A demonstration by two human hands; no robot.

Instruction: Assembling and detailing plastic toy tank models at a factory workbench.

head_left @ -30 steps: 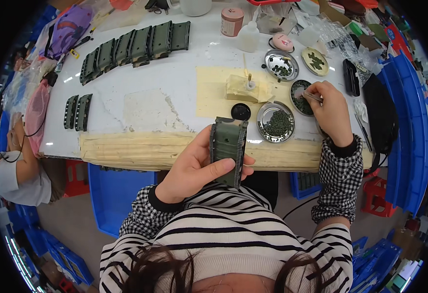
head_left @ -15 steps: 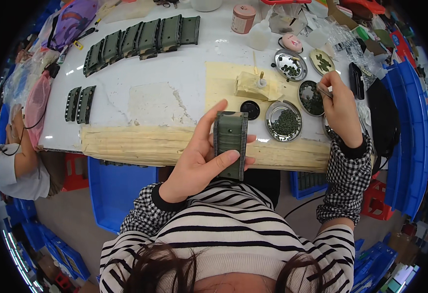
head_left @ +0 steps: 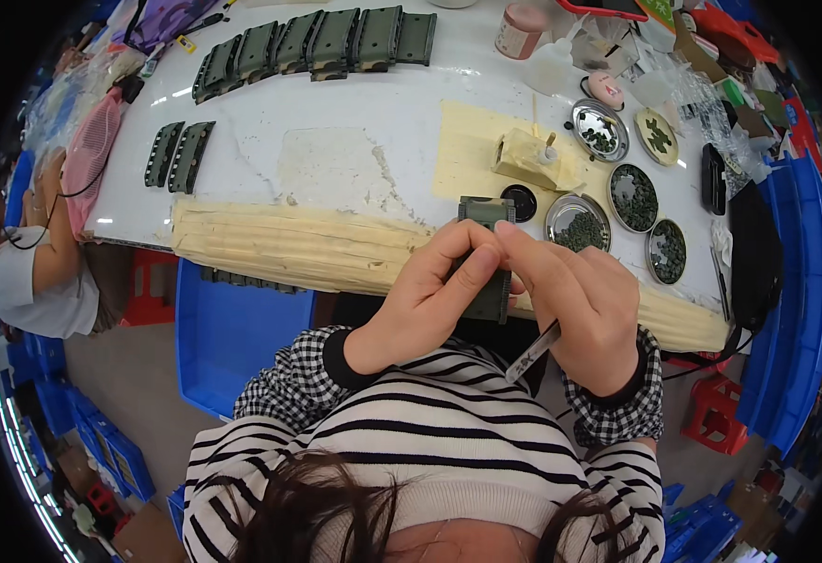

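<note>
Just beyond the striped sweater, my left hand (head_left: 425, 298) is closed round a dark green, ribbed-edged rectangular piece (head_left: 491, 302), held upright over the bench's near edge. My right hand (head_left: 587, 305) grips metal tweezers (head_left: 534, 352), whose back end sticks out below the palm. Its fingertips meet the piece's upper face beside my left thumb; the tweezer tip and anything in it are hidden there. Past my right hand lie a round metal dish (head_left: 559, 214) of small green bits and two more dishes, one farther (head_left: 612, 190) and one nearer (head_left: 651, 246), both with green bits.
Tan padding (head_left: 289, 246) lines the bench edge. A tape-wrapped block (head_left: 522, 161) with a peg stands near a black round cap (head_left: 520, 201). Green curved pieces (head_left: 326, 42) line the back; two strips (head_left: 188, 158) lie left. A blue bin (head_left: 232, 347) sits below. Another person's arm (head_left: 51, 197) is far left.
My right hand has come from the dishes at the right to the green piece, bringing the tweezers. My left hand has shifted slightly right with the piece. The view has shifted too.
</note>
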